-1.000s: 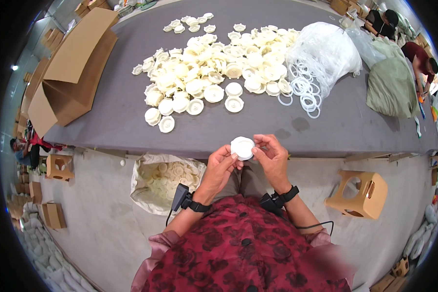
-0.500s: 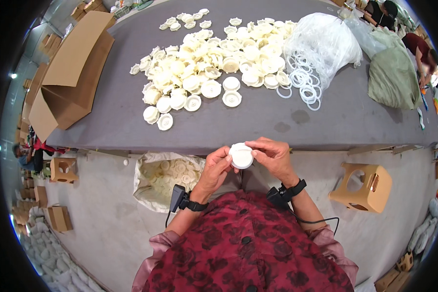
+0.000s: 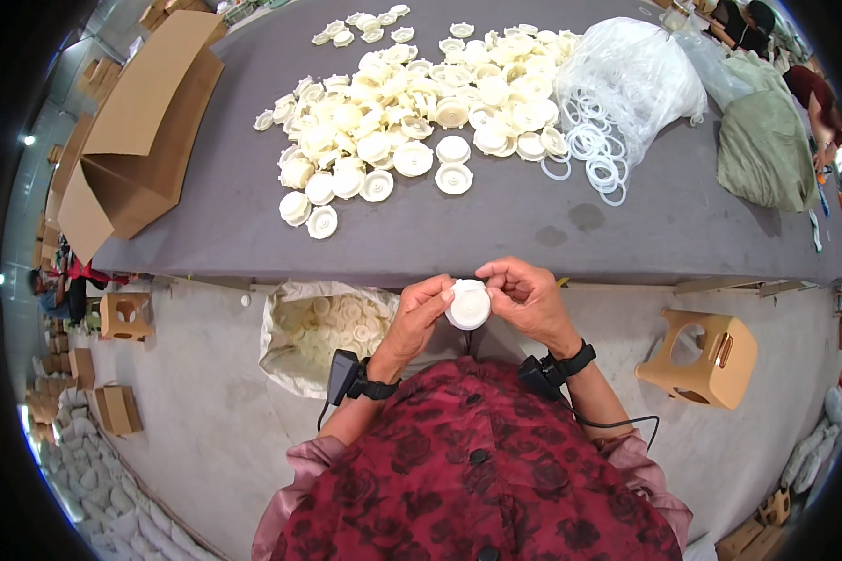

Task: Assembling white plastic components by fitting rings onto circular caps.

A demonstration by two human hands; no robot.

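A round white plastic cap (image 3: 469,307) is held between my hands, just in front of the table's near edge, with a flat disc face toward me. My left hand (image 3: 415,323) pinches its left edge between thumb and fingers. On the other side, my right hand (image 3: 531,301) has its thumb at the cap's right edge and its index finger bent above the rim. Beyond them on the table lies a heap of cream-white caps (image 3: 374,147). Clear rings (image 3: 597,154) spill beside the heap from a clear plastic bag (image 3: 638,70).
An open cardboard box (image 3: 150,140) stands at the table's left. A white sack (image 3: 285,360) of cream-white parts sits on the floor below the grey tabletop (image 3: 421,238). Tan stools (image 3: 706,360) flank me, and a green cloth bag (image 3: 765,150) lies far right. Other people are farther off.
The cap has turned slightly, its face now showing more fully. My right thumb and index finger have shifted from across its top to its right edge. The view has moved a little.
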